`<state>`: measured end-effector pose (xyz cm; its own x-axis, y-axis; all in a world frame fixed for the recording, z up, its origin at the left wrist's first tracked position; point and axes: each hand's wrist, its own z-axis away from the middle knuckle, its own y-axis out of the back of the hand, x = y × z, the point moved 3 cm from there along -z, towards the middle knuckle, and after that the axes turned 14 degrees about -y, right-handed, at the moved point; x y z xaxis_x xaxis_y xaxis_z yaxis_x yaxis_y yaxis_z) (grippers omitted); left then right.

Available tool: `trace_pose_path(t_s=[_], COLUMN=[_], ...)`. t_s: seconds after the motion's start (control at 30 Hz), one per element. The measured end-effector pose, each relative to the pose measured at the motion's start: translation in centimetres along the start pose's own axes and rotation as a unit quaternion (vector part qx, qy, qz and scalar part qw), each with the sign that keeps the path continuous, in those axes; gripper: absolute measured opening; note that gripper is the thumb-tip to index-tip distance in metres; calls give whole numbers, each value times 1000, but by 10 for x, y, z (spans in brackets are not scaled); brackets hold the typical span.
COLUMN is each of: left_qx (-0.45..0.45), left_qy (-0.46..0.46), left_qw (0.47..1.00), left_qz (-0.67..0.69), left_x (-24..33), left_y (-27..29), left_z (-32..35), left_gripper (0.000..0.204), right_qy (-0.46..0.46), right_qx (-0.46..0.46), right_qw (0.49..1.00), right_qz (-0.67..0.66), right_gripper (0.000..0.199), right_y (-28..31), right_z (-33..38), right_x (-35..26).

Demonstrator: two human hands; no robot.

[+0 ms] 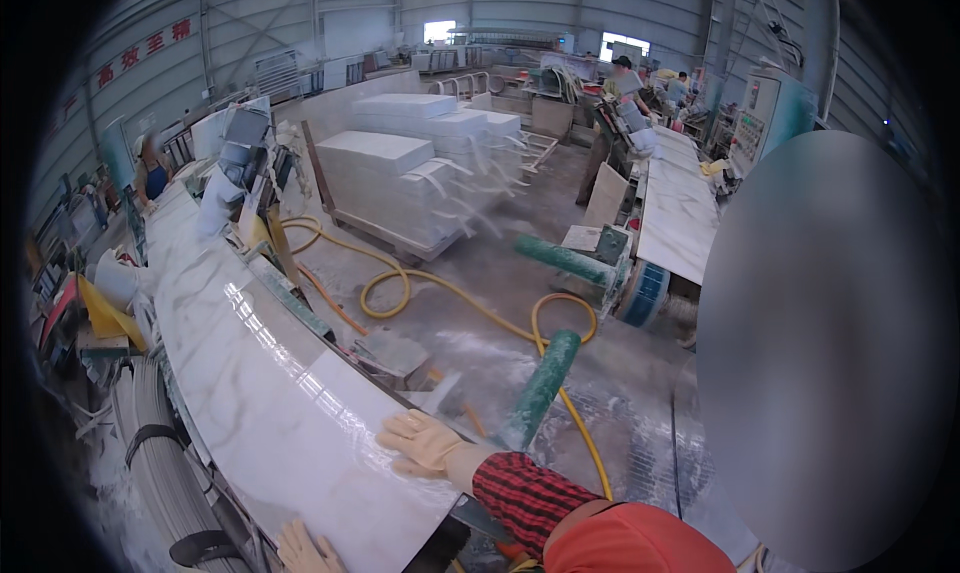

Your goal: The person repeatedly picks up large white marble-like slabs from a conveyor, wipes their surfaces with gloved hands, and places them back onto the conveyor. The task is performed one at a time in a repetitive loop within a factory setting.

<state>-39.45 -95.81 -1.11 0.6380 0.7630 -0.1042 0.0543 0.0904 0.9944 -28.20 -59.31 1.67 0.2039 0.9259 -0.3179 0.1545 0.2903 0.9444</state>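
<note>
A long, glossy white marble-look slab [290,413] with grey veins lies on the machine bed, running from near me toward the far left. My right hand [420,444], in a cream rubber glove, rests flat on the slab close to its right edge, fingers stretched out. Low in the picture, my left hand [305,551] wears a similar glove; its fingers are spread at the slab's near left edge, and the picture's lower rim cuts off the rest. Neither hand grips anything.
Grey strips bundled with black bands [165,453] lie left of the slab. Green pipes [545,383] and a yellow hose [470,290] are on the floor at right. Stacked white blocks [390,173] stand beyond. Another slab [680,198] lies on a machine at right; co-workers stand farther back.
</note>
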Motion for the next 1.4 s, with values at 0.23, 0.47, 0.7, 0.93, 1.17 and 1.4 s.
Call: trace_pose_path(t_s=[0.23,0.47,0.7,0.93,1.17,1.4], left_qx=[-4,172,172,82,-11,-17], left_qy=[12,-20,-28,-37,-6,12], left_qw=[1000,981,980,996,998,997], left_qz=[27,84,92,-13,-62,-74], left_x=[14,3,6,0,6,14], left_y=[19,-13,-18,-15,-11,-3], left_z=[3,16,18,17,21,24], left_gripper=[63,61,55,61,58,57], right_qy=[48,-12,-11,14,-1,20], right_qx=[127,-19,29,138,107,176], right_qw=[990,999,999,989,992,982], right_qz=[-36,28,10,-45,-71,-71], right_gripper=[57,64,57,45,44,43], right_y=[2,2,-6,-20,-7,-22], right_z=[10,7,15,13,20,26], right_x=[1,-1,2,8,4,12])
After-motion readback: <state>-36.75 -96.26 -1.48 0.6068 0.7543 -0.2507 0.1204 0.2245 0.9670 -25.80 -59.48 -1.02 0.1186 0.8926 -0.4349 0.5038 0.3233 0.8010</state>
